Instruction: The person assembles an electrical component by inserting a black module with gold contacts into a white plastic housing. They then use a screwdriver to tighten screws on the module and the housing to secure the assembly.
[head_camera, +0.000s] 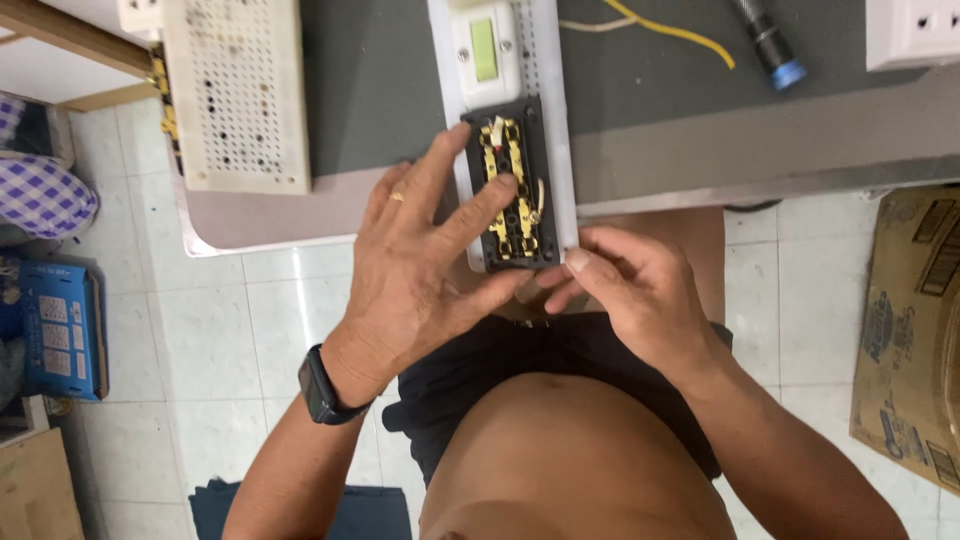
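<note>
Head view: black socket module (512, 190) w/ brass contacts lies on a white strip (555, 120) at the table (640, 110) edge, just below a white switch unit (484, 50). Left hand (415, 265) rests flat over the module's left side, fingers spread, index tip on the contacts, thumb at its lower edge; not closed on anything. Right hand (625, 290) sits at the module's lower right corner, fingertips pinched narrow; can't tell if sth is held. Perforated white panel (235, 90) lies left on the table, yellow wire (670, 30) & blue-tipped torch (770, 40) far side, cardboard box (910, 330) on the floor at right
</note>
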